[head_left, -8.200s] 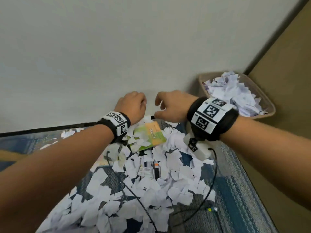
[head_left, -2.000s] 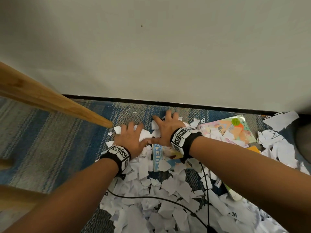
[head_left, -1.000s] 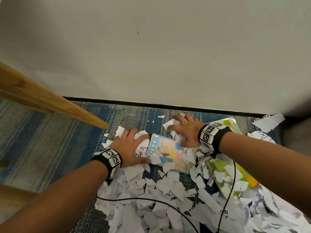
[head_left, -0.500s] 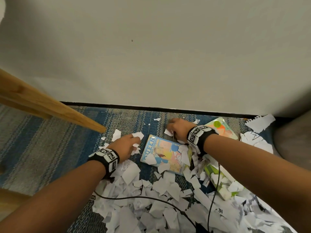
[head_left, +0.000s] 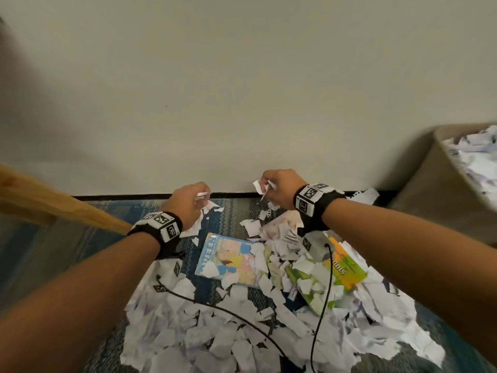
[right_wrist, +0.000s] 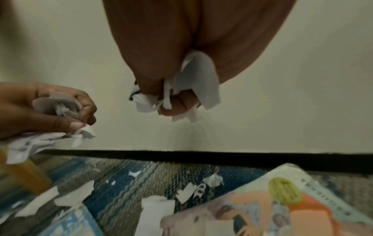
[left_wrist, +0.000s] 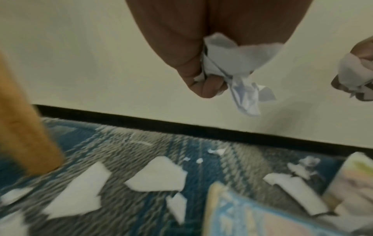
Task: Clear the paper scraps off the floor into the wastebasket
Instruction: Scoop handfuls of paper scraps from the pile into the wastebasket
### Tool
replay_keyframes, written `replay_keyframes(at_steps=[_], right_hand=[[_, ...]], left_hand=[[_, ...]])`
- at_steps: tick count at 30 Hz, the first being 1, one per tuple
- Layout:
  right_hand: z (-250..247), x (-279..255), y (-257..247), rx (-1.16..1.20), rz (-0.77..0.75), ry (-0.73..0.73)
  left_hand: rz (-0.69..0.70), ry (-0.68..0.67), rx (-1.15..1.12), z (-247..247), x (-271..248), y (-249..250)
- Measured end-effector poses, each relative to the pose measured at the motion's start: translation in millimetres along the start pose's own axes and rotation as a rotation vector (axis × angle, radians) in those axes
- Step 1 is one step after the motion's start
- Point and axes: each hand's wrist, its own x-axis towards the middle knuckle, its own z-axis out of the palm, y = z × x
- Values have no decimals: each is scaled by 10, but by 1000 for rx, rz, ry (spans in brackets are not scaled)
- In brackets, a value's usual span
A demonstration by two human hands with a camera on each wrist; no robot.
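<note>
White paper scraps (head_left: pixel 215 332) cover the striped blue-grey rug (head_left: pixel 231 211) in a wide heap. My left hand (head_left: pixel 188 203) is raised above the rug near the wall, its fingers curled round a bunch of scraps (left_wrist: pixel 232 67). My right hand (head_left: pixel 277 188) is lifted beside it and grips another bunch of scraps (right_wrist: pixel 193 89). The tan wastebasket (head_left: pixel 430 189) stands at the far right against the wall, heaped with paper (head_left: pixel 478 162).
Colourful booklets lie among the scraps: a blue one (head_left: pixel 228 259), a green-orange one (head_left: pixel 341 270), and a pink one (right_wrist: pixel 262 207). A wooden furniture leg (head_left: pixel 61 208) slants in from the left. Black cables (head_left: pixel 322 292) trail from my wristbands across the heap.
Both hands have closed on scraps and lifted off the rug. The view has swung right, bringing the wastebasket into sight.
</note>
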Motion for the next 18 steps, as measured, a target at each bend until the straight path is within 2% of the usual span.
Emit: replay_keyframes(at_steps=[8,12,15,18], right_hand=[[-891,-420,155,152,53,263],[-1514,-683,272,86,52,408],[-2068,-937,422,24,75,583],[-2548,-1256,716,-40,175,740]], left_hand=[[166,207,-175,-178,391,1319],[293,325,-348,-158,608,2217],[404,421,-511,-80,680,2960],[509,458,-628,110,718,3682]])
